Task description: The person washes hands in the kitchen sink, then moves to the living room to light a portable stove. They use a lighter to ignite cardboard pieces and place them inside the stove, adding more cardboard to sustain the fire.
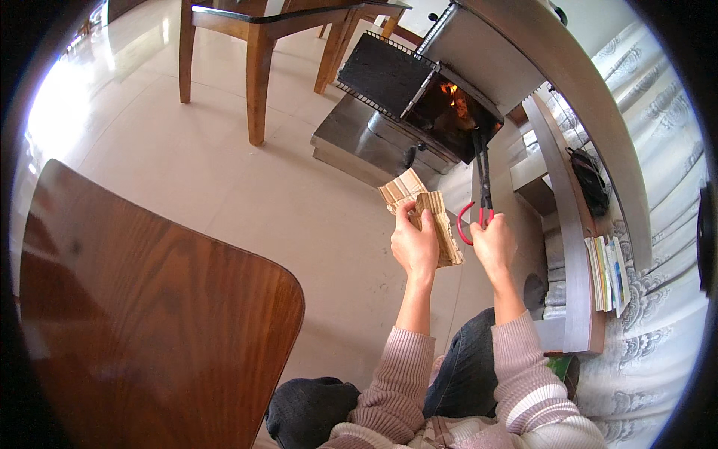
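My left hand (416, 240) grips torn pieces of corrugated cardboard (440, 227), held in front of me over the tiled floor. To its right, my right hand (495, 242) is closed on the red handles of metal fire tongs (483, 174). The dark jaws of the tongs reach to the lower right edge of the stove's opening, and whether they hold anything is hard to tell. Beyond my hands stands a metal stove (454, 112), its firebox open at the top, with flames (457, 101) burning inside. A black plate (387, 70) lies beside the opening.
Wooden chair legs (258, 84) stand past the floor to the left of the stove. A brown wooden tabletop (162, 314) fills the lower left. Along the right runs a low shelf unit (575, 280) with upright books (608, 275) and a black bag (588, 182), next to patterned curtains (650, 359).
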`<state>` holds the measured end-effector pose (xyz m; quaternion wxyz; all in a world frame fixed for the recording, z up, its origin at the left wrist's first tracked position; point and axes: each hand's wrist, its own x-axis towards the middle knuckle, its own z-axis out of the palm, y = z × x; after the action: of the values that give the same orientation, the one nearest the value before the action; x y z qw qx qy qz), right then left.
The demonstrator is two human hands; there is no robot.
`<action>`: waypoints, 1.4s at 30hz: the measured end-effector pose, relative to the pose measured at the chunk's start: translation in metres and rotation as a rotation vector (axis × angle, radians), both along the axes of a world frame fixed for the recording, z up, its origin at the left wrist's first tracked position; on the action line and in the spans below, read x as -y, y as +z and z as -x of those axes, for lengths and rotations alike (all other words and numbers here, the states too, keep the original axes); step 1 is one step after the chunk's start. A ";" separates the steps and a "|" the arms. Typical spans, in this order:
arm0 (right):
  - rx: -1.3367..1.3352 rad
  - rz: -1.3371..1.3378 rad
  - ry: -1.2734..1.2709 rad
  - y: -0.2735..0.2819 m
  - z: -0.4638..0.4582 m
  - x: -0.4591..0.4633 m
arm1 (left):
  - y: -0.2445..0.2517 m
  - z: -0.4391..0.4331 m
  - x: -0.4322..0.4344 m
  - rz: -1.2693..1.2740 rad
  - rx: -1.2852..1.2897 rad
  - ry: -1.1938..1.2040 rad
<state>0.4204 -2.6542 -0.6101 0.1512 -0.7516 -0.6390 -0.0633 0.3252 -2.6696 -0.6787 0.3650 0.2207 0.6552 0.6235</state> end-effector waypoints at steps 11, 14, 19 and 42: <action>-0.005 -0.012 0.092 -0.011 -0.001 0.018 | 0.002 0.003 -0.001 0.032 0.020 -0.041; 0.010 -0.019 0.070 -0.011 -0.008 0.020 | 0.004 0.001 -0.001 0.032 0.013 -0.048; 0.021 -0.064 0.092 -0.013 -0.025 0.042 | 0.003 0.000 -0.001 0.038 0.007 -0.047; -0.563 0.004 0.103 -0.024 -0.037 0.027 | 0.003 -0.002 -0.002 0.043 0.003 -0.065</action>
<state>0.4573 -2.6812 -0.6345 0.3241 -0.7064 -0.6094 0.1571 0.3273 -2.6679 -0.6754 0.3905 0.2330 0.6604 0.5976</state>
